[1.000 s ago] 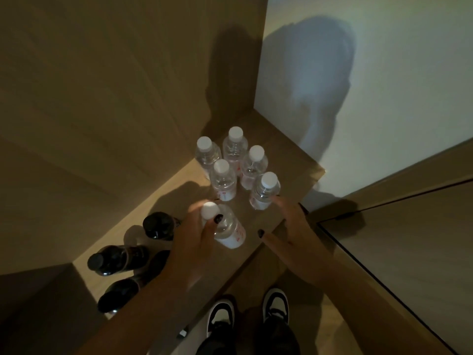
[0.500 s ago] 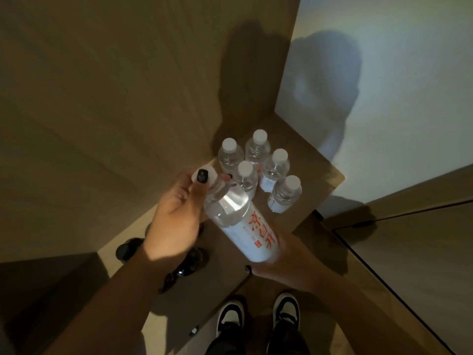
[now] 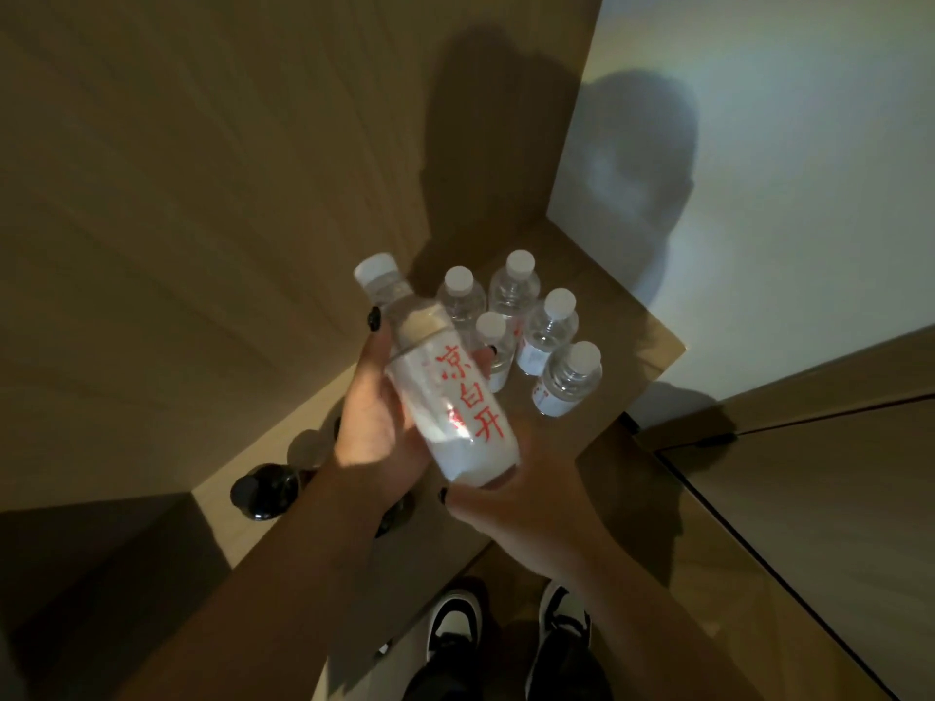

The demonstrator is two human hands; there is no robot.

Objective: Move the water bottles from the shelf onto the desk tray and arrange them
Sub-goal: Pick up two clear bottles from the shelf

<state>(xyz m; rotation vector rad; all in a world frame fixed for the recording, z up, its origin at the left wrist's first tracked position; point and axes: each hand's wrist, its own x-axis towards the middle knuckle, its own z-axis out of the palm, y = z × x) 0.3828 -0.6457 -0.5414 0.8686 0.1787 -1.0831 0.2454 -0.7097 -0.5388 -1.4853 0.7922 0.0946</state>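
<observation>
Holding one bottle point(image 3: 450, 397) tilted above the shelf point(image 3: 607, 407), the left hand point(image 3: 377, 422) wraps its fingers round the body while the right hand point(image 3: 521, 498) cups the base. Five bottles point(image 3: 536, 331) stand upright on the shelf, near the wall. Step in hand: lifting the first bottle clear. The tray is out of view; the next move probably calls for turning toward the desk with the grip kept firm.

Dim room, light from behind. Wood panel wall point(image 3: 212, 159) on left & far side, pale wall point(image 3: 789, 159) on right w/ a dark shadow point(image 3: 642, 164) on it. Wood door point(image 3: 830, 498) near right.
</observation>
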